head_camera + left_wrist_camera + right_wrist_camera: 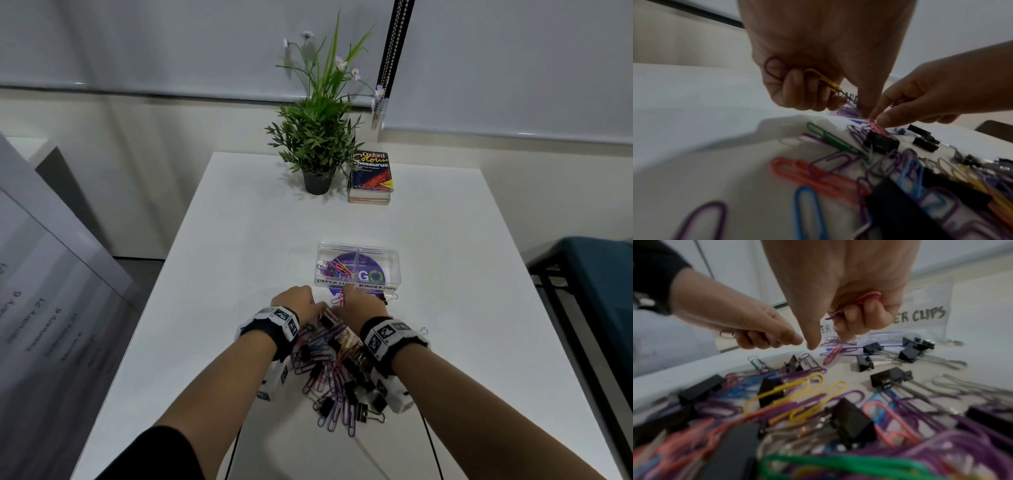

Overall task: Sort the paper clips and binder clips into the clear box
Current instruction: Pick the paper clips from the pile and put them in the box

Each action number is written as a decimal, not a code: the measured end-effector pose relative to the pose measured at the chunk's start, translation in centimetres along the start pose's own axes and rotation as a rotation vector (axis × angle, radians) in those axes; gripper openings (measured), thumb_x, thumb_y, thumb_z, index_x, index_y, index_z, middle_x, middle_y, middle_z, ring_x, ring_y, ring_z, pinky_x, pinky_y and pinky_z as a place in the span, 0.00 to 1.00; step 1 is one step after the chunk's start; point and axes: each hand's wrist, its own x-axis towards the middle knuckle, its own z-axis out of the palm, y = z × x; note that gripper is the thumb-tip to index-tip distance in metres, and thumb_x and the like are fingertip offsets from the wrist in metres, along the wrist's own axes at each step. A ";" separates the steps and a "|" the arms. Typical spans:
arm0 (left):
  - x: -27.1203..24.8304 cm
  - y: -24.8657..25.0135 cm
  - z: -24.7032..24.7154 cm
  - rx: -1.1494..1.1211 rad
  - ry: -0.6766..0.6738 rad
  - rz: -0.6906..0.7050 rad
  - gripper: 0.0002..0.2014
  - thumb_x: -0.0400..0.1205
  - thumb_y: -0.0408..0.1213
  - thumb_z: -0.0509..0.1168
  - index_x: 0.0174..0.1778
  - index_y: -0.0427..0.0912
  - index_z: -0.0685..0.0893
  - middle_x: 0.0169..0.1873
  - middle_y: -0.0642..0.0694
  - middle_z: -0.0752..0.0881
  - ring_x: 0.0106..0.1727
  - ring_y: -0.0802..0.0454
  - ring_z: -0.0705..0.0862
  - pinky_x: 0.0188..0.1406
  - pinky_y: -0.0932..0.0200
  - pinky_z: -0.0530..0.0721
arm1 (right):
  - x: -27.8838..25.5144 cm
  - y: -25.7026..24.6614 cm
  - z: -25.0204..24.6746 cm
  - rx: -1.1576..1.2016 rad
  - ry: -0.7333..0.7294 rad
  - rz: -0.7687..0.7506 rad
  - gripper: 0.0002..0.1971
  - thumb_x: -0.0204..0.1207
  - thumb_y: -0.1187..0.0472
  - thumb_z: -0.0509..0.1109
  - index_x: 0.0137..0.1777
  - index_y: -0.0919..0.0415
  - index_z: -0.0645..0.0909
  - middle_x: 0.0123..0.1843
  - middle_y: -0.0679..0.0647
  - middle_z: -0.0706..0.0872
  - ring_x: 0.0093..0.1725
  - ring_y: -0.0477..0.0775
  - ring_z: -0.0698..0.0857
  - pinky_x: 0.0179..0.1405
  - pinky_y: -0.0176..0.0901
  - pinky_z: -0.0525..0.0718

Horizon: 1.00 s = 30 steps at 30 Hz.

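Observation:
The clear box (390, 255) stands just beyond both hands, with coloured paper clips (334, 269) in its left compartment; the right one looks empty. A mixed pile of paper clips and black binder clips (329, 363) lies between my wrists. My left hand (838, 100) grips a purple and a yellow paper clip (824, 79) in its curled fingers. My right hand (851, 331) holds reddish paper clips (867, 297) in its curled fingers. The tips of both hands meet over a pink paper clip (831, 354) lying in front of the box.
Black binder clips (889, 378) lie scattered right of the pink clip, near the box front. A potted plant (317, 144) and a stack of books (371, 178) stand at the table's far edge. A dark chair (589, 274) is at the right.

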 end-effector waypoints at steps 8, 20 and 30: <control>0.1 0.9 1.6 0.021 0.003 -0.025 0.22 0.80 0.48 0.65 0.65 0.37 0.76 0.62 0.39 0.84 0.63 0.41 0.83 0.61 0.50 0.81 | 0.3 0.7 0.7 -0.036 0.003 0.025 0.20 0.82 0.57 0.62 0.69 0.65 0.67 0.66 0.62 0.81 0.63 0.63 0.83 0.57 0.53 0.81; -0.3 0.8 1.6 -0.007 -0.091 0.122 0.14 0.84 0.28 0.52 0.66 0.35 0.71 0.57 0.34 0.81 0.61 0.36 0.82 0.54 0.48 0.77 | -1.0 1.8 0.6 -0.040 -0.031 -0.009 0.07 0.80 0.68 0.56 0.56 0.64 0.71 0.63 0.64 0.82 0.61 0.64 0.83 0.52 0.51 0.79; -3.0 -1.4 -0.1 -0.223 -0.017 0.108 0.17 0.88 0.34 0.47 0.63 0.28 0.76 0.61 0.30 0.81 0.47 0.44 0.80 0.52 0.49 0.81 | -3.1 2.5 -0.2 0.079 -0.056 0.045 0.12 0.81 0.61 0.55 0.61 0.65 0.70 0.55 0.65 0.84 0.54 0.64 0.84 0.47 0.49 0.76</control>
